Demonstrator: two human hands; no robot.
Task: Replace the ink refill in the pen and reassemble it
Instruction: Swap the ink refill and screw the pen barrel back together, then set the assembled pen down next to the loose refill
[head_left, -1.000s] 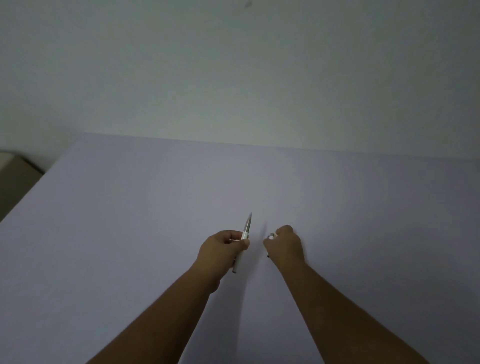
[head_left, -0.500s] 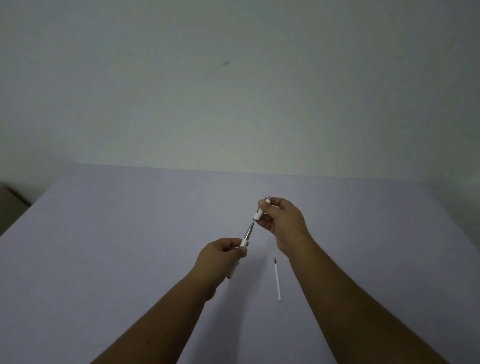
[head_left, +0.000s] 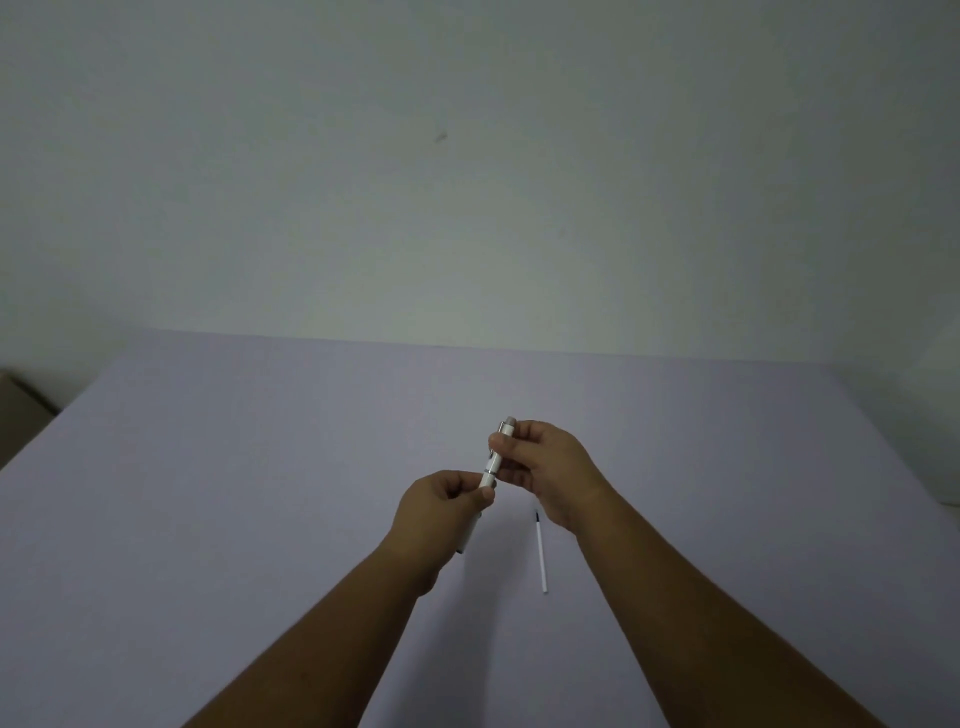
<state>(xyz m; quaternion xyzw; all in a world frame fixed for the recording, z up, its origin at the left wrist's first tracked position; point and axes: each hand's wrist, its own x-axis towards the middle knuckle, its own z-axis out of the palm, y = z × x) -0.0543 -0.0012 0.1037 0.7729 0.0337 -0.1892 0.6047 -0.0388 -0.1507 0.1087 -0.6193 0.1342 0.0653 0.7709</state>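
Note:
A white pen (head_left: 492, 462) with a silver band and silver top is held above the table between both hands, tilted up and away from me. My left hand (head_left: 441, 512) grips its lower barrel, whose end pokes out below the palm. My right hand (head_left: 545, 475) grips the upper part, thumb and fingers around it. The two pen halves meet at the silver band. A thin white ink refill (head_left: 541, 552) with a dark tip lies flat on the table just below my right wrist.
The pale lavender table (head_left: 260, 493) stretches to a plain white wall. A brown box corner (head_left: 21, 415) shows past the table's left edge.
My right hand brought the upper pen part down over the exposed refill until it met the lower barrel. The hands are closer together and the view tilted slightly up.

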